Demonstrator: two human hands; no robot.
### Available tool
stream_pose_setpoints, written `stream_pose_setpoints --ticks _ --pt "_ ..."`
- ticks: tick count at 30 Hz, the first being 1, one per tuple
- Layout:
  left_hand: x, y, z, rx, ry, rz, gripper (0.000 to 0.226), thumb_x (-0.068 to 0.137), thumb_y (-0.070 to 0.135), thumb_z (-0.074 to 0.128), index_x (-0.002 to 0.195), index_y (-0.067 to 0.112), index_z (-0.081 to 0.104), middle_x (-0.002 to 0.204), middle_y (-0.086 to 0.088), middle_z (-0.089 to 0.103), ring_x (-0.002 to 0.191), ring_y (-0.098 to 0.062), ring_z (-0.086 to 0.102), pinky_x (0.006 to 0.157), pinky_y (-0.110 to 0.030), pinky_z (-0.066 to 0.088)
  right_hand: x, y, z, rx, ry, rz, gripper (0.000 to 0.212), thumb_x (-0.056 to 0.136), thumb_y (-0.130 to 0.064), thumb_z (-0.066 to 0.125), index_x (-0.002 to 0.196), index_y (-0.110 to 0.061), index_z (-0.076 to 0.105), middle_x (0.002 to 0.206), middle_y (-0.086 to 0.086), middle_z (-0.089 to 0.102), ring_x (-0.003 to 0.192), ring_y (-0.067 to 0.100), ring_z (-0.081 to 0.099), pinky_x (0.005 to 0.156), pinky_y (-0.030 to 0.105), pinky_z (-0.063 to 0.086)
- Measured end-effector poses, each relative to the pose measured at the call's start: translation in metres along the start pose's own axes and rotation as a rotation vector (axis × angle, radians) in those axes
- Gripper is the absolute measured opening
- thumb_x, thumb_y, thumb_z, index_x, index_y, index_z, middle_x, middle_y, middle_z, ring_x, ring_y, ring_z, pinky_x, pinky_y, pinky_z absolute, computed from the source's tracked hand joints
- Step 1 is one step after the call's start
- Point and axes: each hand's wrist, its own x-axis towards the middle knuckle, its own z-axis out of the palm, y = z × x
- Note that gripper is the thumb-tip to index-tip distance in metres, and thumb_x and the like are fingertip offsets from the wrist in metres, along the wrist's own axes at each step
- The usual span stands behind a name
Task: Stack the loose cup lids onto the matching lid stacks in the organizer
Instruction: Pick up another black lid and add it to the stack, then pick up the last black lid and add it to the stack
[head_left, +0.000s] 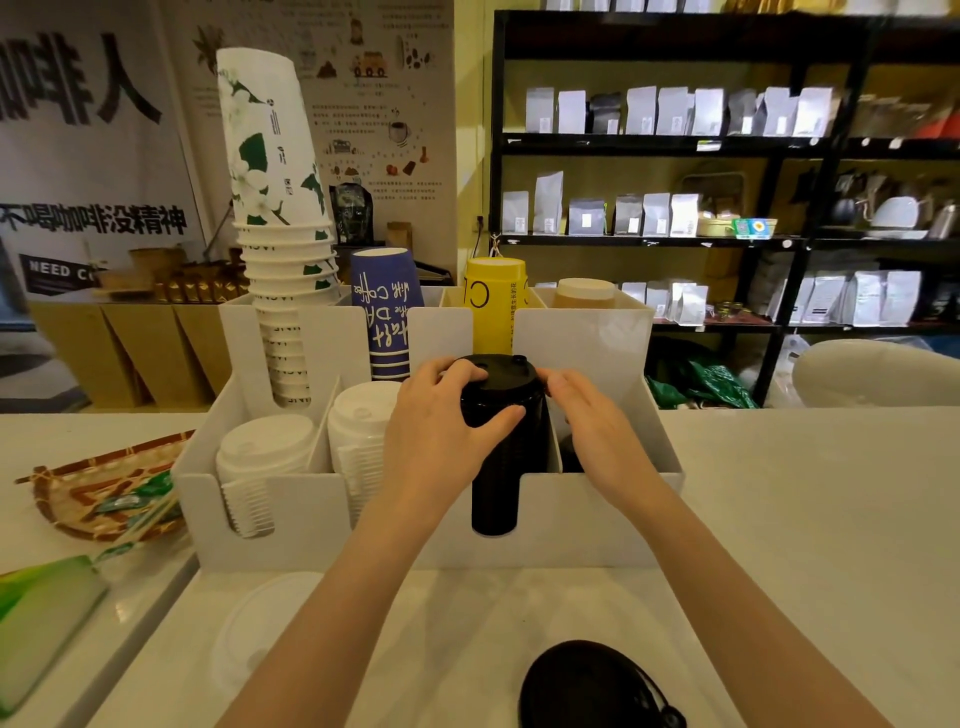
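**Both hands on the black lid stack — seating and squaring it**

You are working at the white organizer (363, 525), and everything here is placed against it.

- Your left hand (441, 421) is wrapping the black lid stack (498, 467) in the organizer's third front slot, thumb across the stack's front and fingers over the top rim. Grip is narrow and closed around the stack.
- Your right hand (592, 415) is lying flat against the stack's right side, fingers extended, pressing rather than grasping; the palm side is hidden, so you cannot tell whether anything is being held under it.
- Likely reason for the two-handed hold: you are steadying the column from both sides so the top lid nests straight.
- The stack is looking tall, glossy black, ribbed by lid edges, showing through the organizer's front cut-out and standing above its front wall.
- Two white lid stacks (265, 457) are sitting in the slots left of the black one.
- In front of the organizer, on the counter, a loose black lid (587, 686) is waiting, and a loose clear lid (270, 623) is lying to its left.
- Judgement: the job is partway done; those two are remaining.
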Motion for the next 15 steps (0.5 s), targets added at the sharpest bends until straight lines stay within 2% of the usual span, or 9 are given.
stream_pose_setpoints --ticks 3,5,7,9,13,15 --pt "0.001 -0.001 0.0 -0.014 -0.016 -0.008 0.044 0.071 0.043 0.065 0.107 0.021 0.053 0.117 -0.003 0.052 0.107 -0.019 0.045 0.088 -0.032 0.041 -0.002 -0.008 -0.009 -0.043 0.022 -0.003 0.025 0.094 -0.036 0.029 0.099 -0.032 0.054 0.09 -0.022 0.054 0.08 -0.02 0.048 0.061 -0.005 0.035" --pt "0.0 -0.001 0.002 -0.04 -0.02 -0.011 0.044 0.072 0.04 0.065 0.109 0.019 0.052 0.118 -0.004 0.05 0.109 -0.02 0.044 0.092 -0.034 0.041 -0.007 -0.014 -0.014 -0.059 0.047 -0.021 0.023 0.094 -0.036 0.031 0.102 -0.033 0.052 0.095 -0.018 0.056 0.09 -0.01 0.051 0.064 -0.006 0.034" --pt "-0.003 0.0 0.004 -0.062 -0.005 -0.007 0.045 0.074 0.037 0.064 0.111 0.017 0.051 0.12 -0.006 0.049 0.112 -0.02 0.042 0.096 -0.035 0.039 -0.017 -0.018 -0.018 -0.091 0.053 -0.046 0.022 0.093 -0.035 0.034 0.107 -0.033 0.051 0.102 -0.015 0.057 0.1 -0.002 0.05 0.073 0.001 0.039" --pt "-0.006 0.001 0.007 -0.061 0.014 0.002 0.045 0.077 0.036 0.062 0.114 0.016 0.049 0.124 -0.008 0.047 0.115 -0.021 0.04 0.099 -0.035 0.036 -0.032 -0.019 -0.023 -0.128 0.051 -0.063 0.022 0.091 -0.035 0.038 0.11 -0.035 0.05 0.107 -0.016 0.057 0.104 -0.002 0.051 0.078 0.01 0.04" --pt "-0.015 0.001 0.012 -0.074 0.035 0.006 0.046 0.082 0.036 0.056 0.121 0.016 0.045 0.135 -0.009 0.04 0.124 -0.022 0.034 0.101 -0.027 0.025 -0.072 -0.013 -0.034 -0.224 -0.032 -0.057 0.025 0.089 -0.032 0.046 0.114 -0.032 0.051 0.11 -0.019 0.059 0.099 -0.01 0.052 0.079 0.005 0.041" --pt "-0.019 0.002 0.016 -0.081 0.034 -0.012 0.048 0.084 0.035 0.051 0.127 0.017 0.04 0.144 -0.01 0.03 0.131 -0.023 0.026 0.104 -0.027 0.019 -0.092 -0.004 -0.039 -0.308 -0.089 -0.028 0.028 0.089 -0.032 0.046 0.117 -0.032 0.051 0.112 -0.019 0.059 0.101 -0.011 0.05 0.085 0.011 0.041"
